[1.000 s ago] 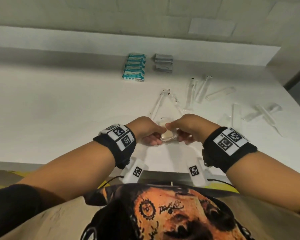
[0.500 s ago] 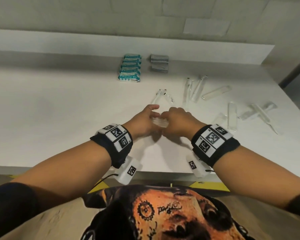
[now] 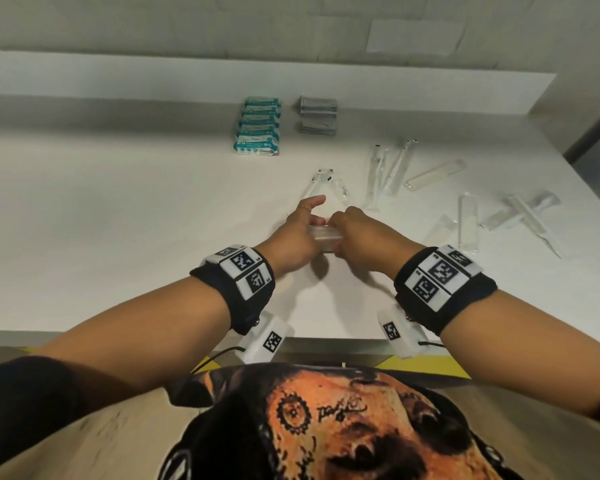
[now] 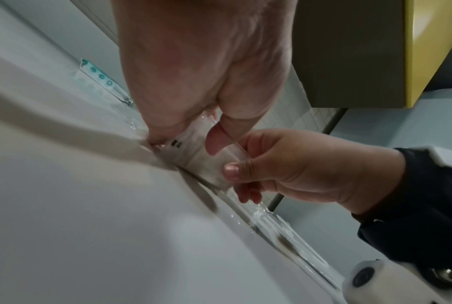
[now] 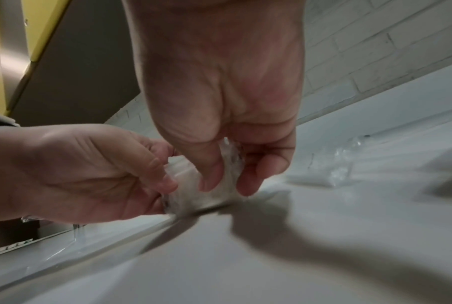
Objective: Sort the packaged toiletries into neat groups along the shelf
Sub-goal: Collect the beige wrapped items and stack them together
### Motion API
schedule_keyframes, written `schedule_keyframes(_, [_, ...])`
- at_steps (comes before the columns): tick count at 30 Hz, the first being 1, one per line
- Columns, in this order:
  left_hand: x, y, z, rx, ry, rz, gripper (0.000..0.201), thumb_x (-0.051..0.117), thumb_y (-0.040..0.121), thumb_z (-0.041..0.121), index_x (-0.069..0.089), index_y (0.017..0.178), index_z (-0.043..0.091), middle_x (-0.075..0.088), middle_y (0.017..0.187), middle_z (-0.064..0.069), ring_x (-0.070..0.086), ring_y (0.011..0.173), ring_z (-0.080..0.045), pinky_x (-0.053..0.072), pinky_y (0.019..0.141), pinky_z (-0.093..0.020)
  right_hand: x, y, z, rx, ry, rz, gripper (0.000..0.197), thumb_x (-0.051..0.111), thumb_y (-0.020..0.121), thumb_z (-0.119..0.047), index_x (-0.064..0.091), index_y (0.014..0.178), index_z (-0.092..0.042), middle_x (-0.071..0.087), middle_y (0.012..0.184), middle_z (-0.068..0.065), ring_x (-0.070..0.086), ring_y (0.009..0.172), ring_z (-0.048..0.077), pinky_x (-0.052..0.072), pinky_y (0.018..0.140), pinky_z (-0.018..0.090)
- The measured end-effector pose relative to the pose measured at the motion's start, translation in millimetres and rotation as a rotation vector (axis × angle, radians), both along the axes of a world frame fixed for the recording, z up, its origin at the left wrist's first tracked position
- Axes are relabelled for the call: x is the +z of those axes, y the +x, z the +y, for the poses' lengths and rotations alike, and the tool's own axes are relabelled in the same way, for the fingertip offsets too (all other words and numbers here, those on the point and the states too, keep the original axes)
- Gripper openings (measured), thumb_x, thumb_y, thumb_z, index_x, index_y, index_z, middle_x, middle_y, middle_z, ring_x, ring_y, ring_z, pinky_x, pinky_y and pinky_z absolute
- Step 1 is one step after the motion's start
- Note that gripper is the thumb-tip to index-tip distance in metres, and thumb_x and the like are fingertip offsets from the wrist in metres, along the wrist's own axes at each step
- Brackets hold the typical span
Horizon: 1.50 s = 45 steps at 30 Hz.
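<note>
A small stack of clear plastic packets point(image 3: 323, 236) stands on edge on the white shelf point(image 3: 118, 209), held between both hands. My left hand point(image 3: 302, 230) pinches its left end point(image 4: 193, 148) with thumb and fingers. From the other side my right hand point(image 3: 352, 233) grips the packets' right end point(image 5: 214, 185), thumb in front and fingers behind. The bottom edge of the packets touches the shelf. Teal wipe packs point(image 3: 258, 126) lie in a row at the back, with grey sachets point(image 3: 317, 114) beside them.
Clear-wrapped long items lie scattered to the right: toothbrush packets point(image 3: 390, 168), a comb packet point(image 3: 435, 174) and more packets point(image 3: 520, 216) near the right edge. Two thin wrapped items point(image 3: 326, 181) lie just beyond my hands. A raised ledge point(image 3: 187, 77) runs along the back wall.
Both hands have carried the clear packets forward from near the shelf's front edge to its middle and set them on edge on the surface.
</note>
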<state>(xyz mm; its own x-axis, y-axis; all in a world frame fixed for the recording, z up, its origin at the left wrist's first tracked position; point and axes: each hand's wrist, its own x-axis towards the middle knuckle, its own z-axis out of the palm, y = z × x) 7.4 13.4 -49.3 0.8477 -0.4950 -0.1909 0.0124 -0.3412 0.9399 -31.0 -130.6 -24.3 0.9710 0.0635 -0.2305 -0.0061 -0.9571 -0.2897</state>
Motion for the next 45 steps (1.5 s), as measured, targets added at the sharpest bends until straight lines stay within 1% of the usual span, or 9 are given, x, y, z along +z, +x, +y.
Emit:
schedule_keyframes(4, [-2.9,1.4,-5.8,-0.050,0.106,-0.063,0.078,0.071,0.081,0.006,0.028,0.144,0.025,0.054,0.116,-0.006,0.059,0.106,-0.019,0.044,0.090,-0.022,-3.3,-2.7,2.8,0.018,-0.043,0.015,0.035,0.053,0.094,-0.015,0.044,0.128,-0.010,0.042,0.120,0.012,0.053,0.076,0.029,0.042,0.068,0.035])
schedule_keyframes(11, [15.6,9.1,0.4,-0.027,0.108,0.006,0.078,0.077,0.078,0.008,0.031,0.139,0.023,0.056,0.101,0.000,0.060,0.093,-0.018,0.047,0.090,-0.031,6.0,2.3,1.4,-0.003,-0.002,0.059,0.029,0.053,0.094,-0.020,0.047,0.121,-0.008,0.047,0.117,0.010,0.056,0.087,0.027,0.045,0.073,0.035])
schedule_keyframes(16, [55.1,43.1,4.4,0.150,-0.139,0.119,0.068,0.069,0.083,0.003,0.034,0.140,0.014,0.060,0.108,-0.004,0.063,0.101,-0.021,0.048,0.094,-0.035,50.5,29.1,-10.1,-0.138,0.374,-0.099,0.020,0.054,0.094,-0.026,0.051,0.106,-0.010,0.057,0.101,0.007,0.057,0.079,0.020,0.048,0.063,0.030])
schedule_keyframes(19, [70.6,51.9,-6.8,0.114,-0.332,0.210,0.019,0.058,0.092,0.003,0.059,0.110,0.010,0.066,0.092,-0.002,0.062,0.085,-0.013,0.046,0.086,-0.030,61.1,50.0,-12.3,-0.269,0.694,-0.113,0.023,0.055,0.094,-0.022,0.051,0.112,-0.009,0.062,0.091,0.003,0.057,0.065,0.012,0.042,0.053,0.022])
schedule_keyframes(23, [71.8,71.1,-21.7,0.137,-0.386,0.212,0.019,0.049,0.095,-0.002,0.064,0.092,0.009,0.066,0.081,-0.005,0.062,0.070,-0.012,0.052,0.072,-0.022,55.9,71.7,-15.0,-0.346,0.844,-0.070,0.026,0.057,0.093,-0.019,0.057,0.116,-0.007,0.066,0.095,0.006,0.057,0.068,0.011,0.041,0.056,0.021])
schedule_keyframes(26, [66.3,99.0,-28.6,0.163,-0.314,0.219,0.012,0.053,0.095,0.002,0.065,0.093,0.005,0.065,0.077,-0.004,0.060,0.069,-0.013,0.055,0.070,-0.021,53.8,92.4,-24.0,-0.415,0.954,-0.058,0.015,0.059,0.093,-0.019,0.063,0.105,-0.010,0.065,0.084,0.000,0.056,0.066,0.006,0.043,0.050,0.013])
schedule_keyframes(32, [51.4,171.9,-54.0,0.359,-0.110,0.161,0.020,0.064,0.088,0.006,0.064,0.069,0.013,0.060,0.063,-0.003,0.057,0.065,-0.019,0.057,0.076,-0.033,42.1,170.4,-42.5,-0.598,0.950,-0.032,0.009,0.066,0.088,-0.015,0.064,0.083,-0.008,0.061,0.073,0.004,0.056,0.059,0.015,0.046,0.050,0.025])
schedule_keyframes(38, [34.5,213.1,-70.4,0.351,0.272,0.107,0.031,0.050,0.096,0.025,0.065,0.116,0.008,0.065,0.118,-0.011,0.059,0.111,-0.028,0.048,0.094,-0.037,13.2,226.1,-46.2,-0.697,0.846,0.161,0.009,0.066,0.084,-0.008,0.066,0.085,0.001,0.060,0.066,0.012,0.052,0.048,0.019,0.041,0.044,0.026])
schedule_keyframes(45, [5.6,228.2,-67.2,0.347,0.277,0.113,0.030,0.065,0.083,0.023,0.068,0.102,-0.001,0.070,0.105,-0.021,0.068,0.097,-0.036,0.057,0.084,-0.045,4.4,240.0,-51.3,-0.666,0.715,0.219,0.018,0.064,0.084,-0.009,0.057,0.068,-0.005,0.048,0.052,0.006,0.038,0.040,0.016,0.027,0.036,0.019])
